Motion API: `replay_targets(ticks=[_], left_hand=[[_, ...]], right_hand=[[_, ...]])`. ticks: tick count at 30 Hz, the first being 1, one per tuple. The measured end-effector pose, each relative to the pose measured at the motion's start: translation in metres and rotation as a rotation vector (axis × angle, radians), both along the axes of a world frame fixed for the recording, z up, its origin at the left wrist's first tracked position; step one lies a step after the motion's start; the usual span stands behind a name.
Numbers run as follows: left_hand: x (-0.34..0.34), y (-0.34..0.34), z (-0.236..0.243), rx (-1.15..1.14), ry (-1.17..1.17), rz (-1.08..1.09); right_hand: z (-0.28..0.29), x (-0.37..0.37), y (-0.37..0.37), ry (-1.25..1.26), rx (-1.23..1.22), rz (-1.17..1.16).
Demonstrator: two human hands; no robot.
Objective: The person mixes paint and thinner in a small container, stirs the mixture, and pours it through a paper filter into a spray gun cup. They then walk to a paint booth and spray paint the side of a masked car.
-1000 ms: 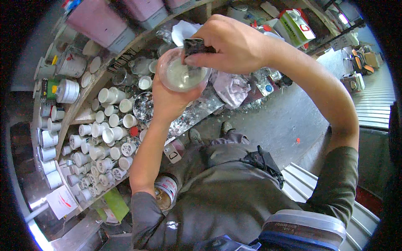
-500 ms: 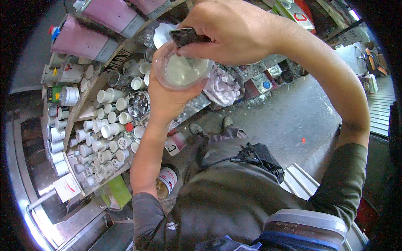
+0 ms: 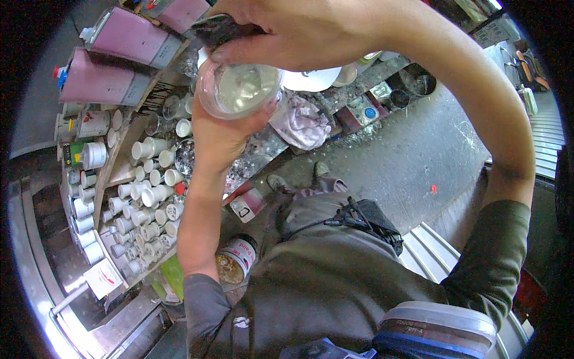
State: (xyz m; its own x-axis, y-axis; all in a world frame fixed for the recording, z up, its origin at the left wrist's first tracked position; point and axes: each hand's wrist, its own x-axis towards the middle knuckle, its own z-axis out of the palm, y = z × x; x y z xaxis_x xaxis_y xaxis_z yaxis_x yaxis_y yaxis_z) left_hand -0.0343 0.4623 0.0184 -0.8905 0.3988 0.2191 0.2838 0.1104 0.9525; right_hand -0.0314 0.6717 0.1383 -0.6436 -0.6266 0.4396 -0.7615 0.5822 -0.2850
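The head camera looks down on the left hand (image 3: 218,137), whose fingers are clamped round the outside of a clear plastic cup (image 3: 230,113) from beneath and both sides, seemingly so that the round mouth stays open to the other hand and the cup does not twist. The right hand (image 3: 284,42) comes over the top, its thumb and fingers pinched together on a dark flat tool (image 3: 222,31) at the cup's far edge; that grip, close above the rim, probably gives fine control. How far the tool's lower end goes into the cup cannot be made out. Between the two sets of fingers, the pale, greenish-white liquid (image 3: 242,84) looks smooth and glossy against the thin, see-through wall. Just right of the left fingertips and lower down, a crumpled, soft pinkish rag (image 3: 305,122) lies bunched on the bench (image 3: 263,152), whose surface is rough with splashes of dried white and dark matter; it may be left there as being easy to grab. Left of the left fingers stand many small white cups (image 3: 158,195), smooth and tapering, packed close together, perhaps to save room. Beyond them, up and left of the fingers, slab-sided pink containers (image 3: 128,36) stand in a row, probably kept at the back because they are bulky. Well below the left fingers, toward the body, a round labelled tin (image 3: 237,257) with brownish stains sits low beside the person's leg.
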Motion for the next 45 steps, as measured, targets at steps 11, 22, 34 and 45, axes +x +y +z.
replay_targets(ticks=[11,22,34,45], left_hand=[[-0.001,0.006,0.007,-0.088,0.055,-0.014],[0.004,0.003,0.013,-0.01,-0.034,-0.012],[0.001,0.002,0.015,-0.142,0.074,0.029],[-0.004,0.002,0.014,0.057,-0.004,-0.031]], right_hand=[[0.03,0.018,0.022,-0.046,-0.022,0.05],[0.045,0.012,0.011,-0.284,0.06,0.006],[0.004,-0.011,0.018,-0.231,0.003,0.044],[0.008,-0.007,0.022,-0.139,0.038,0.1]])
